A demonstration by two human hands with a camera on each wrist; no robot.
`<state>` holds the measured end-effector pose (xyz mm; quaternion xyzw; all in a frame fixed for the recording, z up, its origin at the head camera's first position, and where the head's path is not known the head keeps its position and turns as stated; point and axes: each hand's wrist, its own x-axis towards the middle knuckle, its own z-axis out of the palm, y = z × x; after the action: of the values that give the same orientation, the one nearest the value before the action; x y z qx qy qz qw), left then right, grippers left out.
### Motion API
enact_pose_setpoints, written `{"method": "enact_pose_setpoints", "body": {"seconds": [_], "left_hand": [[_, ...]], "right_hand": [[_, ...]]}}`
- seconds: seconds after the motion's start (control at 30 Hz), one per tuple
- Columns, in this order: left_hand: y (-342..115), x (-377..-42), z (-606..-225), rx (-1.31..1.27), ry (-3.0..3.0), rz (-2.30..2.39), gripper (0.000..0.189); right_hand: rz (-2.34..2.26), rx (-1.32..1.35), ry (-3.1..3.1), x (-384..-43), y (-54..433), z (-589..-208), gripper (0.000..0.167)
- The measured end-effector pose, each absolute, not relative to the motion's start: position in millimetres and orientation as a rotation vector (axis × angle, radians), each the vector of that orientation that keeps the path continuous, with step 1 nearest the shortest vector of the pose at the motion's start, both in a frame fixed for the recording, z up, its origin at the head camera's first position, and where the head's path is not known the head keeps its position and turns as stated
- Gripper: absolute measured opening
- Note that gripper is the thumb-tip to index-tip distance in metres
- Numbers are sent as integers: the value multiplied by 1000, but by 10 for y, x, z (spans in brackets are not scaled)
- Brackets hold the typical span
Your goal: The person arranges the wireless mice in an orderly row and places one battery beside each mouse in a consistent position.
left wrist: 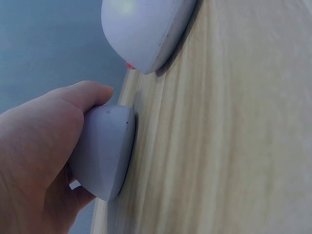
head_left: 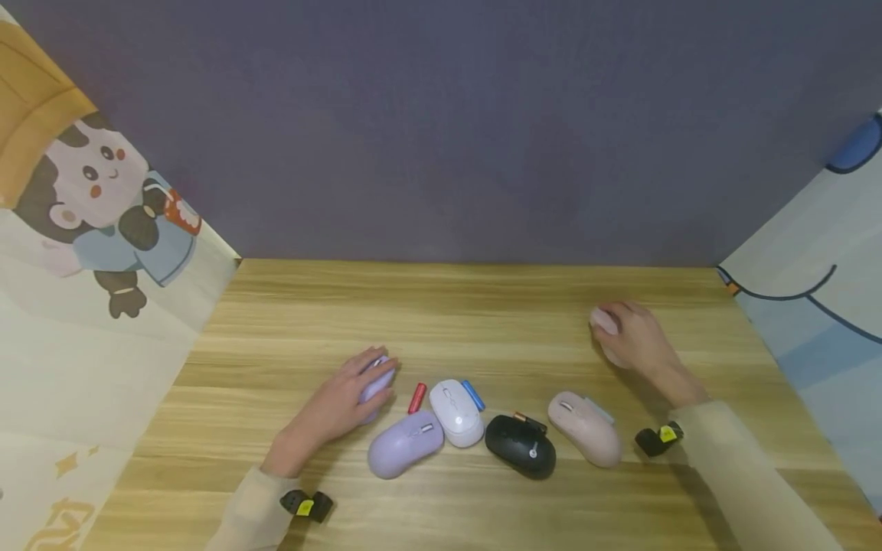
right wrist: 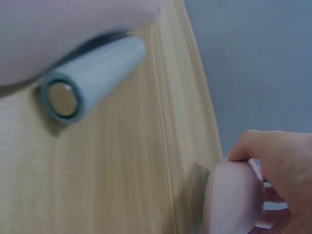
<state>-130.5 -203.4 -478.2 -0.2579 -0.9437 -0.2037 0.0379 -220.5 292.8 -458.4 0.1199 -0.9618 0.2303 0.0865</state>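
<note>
My left hand [head_left: 338, 398] holds a small purple computer mouse [head_left: 379, 375] at the table's left, thumb on one side and fingers on the other. In the left wrist view that mouse [left wrist: 105, 151] is low against the wood. Farther back on the right, my right hand [head_left: 642, 342] grips a small pink mouse [head_left: 605, 321] by its sides. The right wrist view shows this pink mouse [right wrist: 234, 197] between thumb and fingers, its shadow on the wood beside it. Nearest my left hand lies a larger purple mouse [head_left: 405, 445].
A white mouse [head_left: 457, 413], a black mouse [head_left: 520, 450] and a larger pink mouse [head_left: 584, 430] line the table's front middle. Beside them lie a red battery [head_left: 416, 398], a blue battery [head_left: 473, 395], a black-and-copper battery [head_left: 530, 422] and a pale blue battery [right wrist: 97, 75]. A dark wall [head_left: 475, 138] stands behind.
</note>
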Motion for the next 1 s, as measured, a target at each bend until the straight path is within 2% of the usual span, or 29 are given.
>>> {"method": "enact_pose_setpoints", "body": {"seconds": [1.0], "left_hand": [[-2021,-1308,-4804,-766,-2919,-627,54]], "right_hand": [[756,229,-2956,-2660,2831,-4598,48]]}}
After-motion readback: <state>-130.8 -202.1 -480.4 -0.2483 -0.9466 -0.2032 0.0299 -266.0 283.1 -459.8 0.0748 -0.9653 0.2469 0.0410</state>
